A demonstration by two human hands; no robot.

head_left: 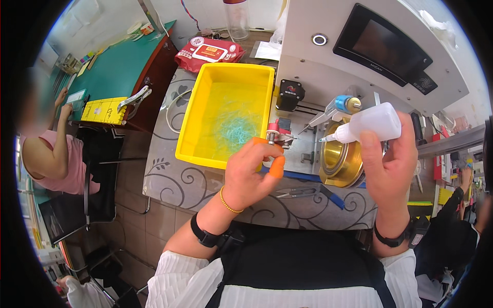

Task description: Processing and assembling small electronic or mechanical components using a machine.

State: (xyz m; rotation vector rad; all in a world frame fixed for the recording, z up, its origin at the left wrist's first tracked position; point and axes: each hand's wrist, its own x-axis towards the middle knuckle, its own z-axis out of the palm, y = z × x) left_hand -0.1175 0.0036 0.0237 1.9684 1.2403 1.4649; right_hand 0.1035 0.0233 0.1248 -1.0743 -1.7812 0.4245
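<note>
By the grip of the right hand [393,172], a white bottle [379,122] is pinched, its nozzle [337,136] pointed leftward. The left hand [251,173] is curled near a red fixture [273,131]; whether anything is pinched cannot be told. Between nozzle and left hand, some room is left. Beside this hand, the yellow tray's [221,92] right edge is seen. Pliers [332,197] are laid near the table's [174,182] front edge.
</note>
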